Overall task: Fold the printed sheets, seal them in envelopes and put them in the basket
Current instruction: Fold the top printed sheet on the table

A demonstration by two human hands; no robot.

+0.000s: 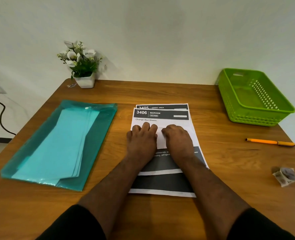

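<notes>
A stack of printed sheets (162,116) lies in the middle of the wooden table; the top one reads "3406 BEDROOM". My left hand (142,141) and my right hand (178,138) both rest flat on the top sheet, side by side, palms down, gripping nothing. A teal plastic folder (98,118) lies to the left, with several pale envelopes (63,142) inside it. The green plastic basket (229,94) stands at the back right and looks to have nothing in it.
A potted white flower (82,66) stands at the back left against the wall. An orange pen (269,142) lies to the right. A small crumpled packet (284,175) sits near the right edge. A black cable (1,111) hangs off the left.
</notes>
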